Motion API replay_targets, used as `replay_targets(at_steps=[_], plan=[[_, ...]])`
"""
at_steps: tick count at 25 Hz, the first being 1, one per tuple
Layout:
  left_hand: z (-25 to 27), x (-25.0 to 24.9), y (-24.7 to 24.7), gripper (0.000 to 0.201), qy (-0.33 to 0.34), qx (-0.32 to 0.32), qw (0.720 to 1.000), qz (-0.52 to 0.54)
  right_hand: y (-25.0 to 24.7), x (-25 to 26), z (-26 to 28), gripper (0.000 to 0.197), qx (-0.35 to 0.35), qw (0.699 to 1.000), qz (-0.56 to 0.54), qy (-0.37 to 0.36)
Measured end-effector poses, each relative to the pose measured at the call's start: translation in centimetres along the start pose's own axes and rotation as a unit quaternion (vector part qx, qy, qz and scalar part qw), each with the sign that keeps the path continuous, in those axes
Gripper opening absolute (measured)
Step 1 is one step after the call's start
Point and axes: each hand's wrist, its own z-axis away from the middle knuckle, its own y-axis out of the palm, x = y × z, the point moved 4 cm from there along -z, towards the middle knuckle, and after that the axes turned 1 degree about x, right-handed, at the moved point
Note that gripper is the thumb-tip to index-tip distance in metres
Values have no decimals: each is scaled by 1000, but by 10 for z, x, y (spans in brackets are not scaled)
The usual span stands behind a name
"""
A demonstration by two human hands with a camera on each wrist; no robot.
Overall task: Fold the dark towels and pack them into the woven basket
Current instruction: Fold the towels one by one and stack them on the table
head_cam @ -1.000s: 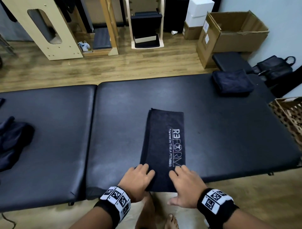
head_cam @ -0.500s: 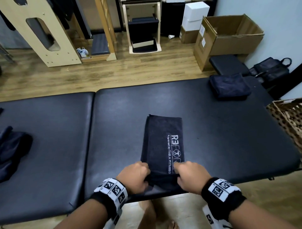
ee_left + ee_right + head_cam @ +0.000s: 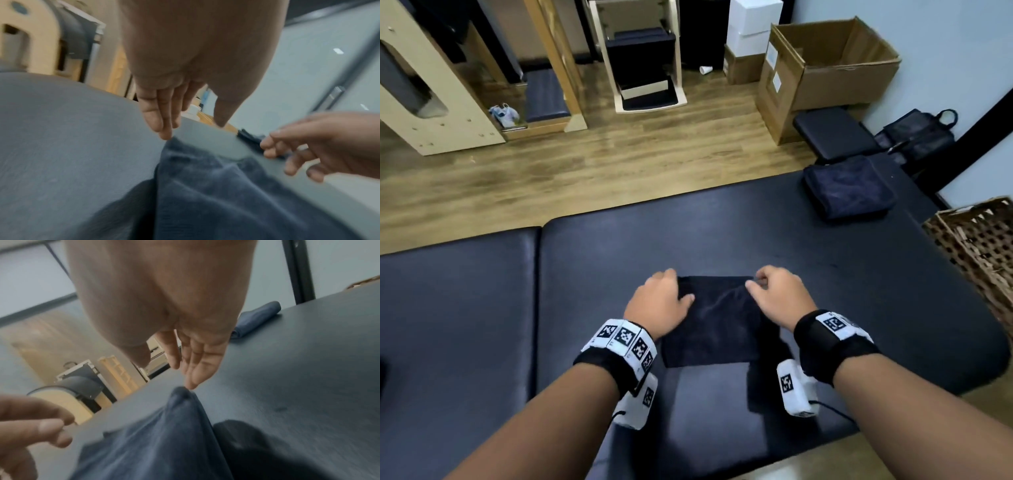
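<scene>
While palms face down, both hands (image 3: 661, 301) touch towel (image 3: 717, 325).

Both bare forearms reached toward twelve o'clock, each wrist wrapped in a black band carrying white marker blocks. The left hand (image 3: 658, 301) lay palm-down with straight, relaxed fingers (image 3: 158, 116). The right hand (image 3: 779, 296), at three o'clock of it, hovered with loosely extended fingers (image 3: 197, 368), its grip holding nothing.
</scene>
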Motion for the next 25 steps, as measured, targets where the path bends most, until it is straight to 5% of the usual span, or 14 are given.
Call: replay_targets(at_steps=[3, 5, 8, 10, 13, 16, 19, 25], plan=[[9, 4, 27, 45, 70, 88, 985, -132, 33, -8, 17, 27, 88, 992, 92, -23], [14, 8, 40, 50, 67, 105, 980, -153, 47, -16, 26, 39, 85, 994, 64, 12], [6, 17, 40, 56, -37, 46, 998, -24, 49, -24, 19, 47, -12, 991, -53, 126], [-3, 24, 40, 50, -99, 49, 994, 21, 46, -23, 11, 35, -31, 986, -68, 151], [-7, 28, 33, 30, -101, 67, 993, 10, 35, -14, 6, 11, -28, 992, -76, 99], [-12, 31, 22, 21, -73, 34, 996, 37, 23, -8, 3, 14, -56, 990, -127, 39], [-18, 36, 17, 27, -95, -1, 991, 92, 21, -12, -7, 9, -82, 986, -125, 73], [-21, 42, 41, 42, -156, 89, 977, 116, 49, -22, -1, 31, 52, 975, -100, 193]])
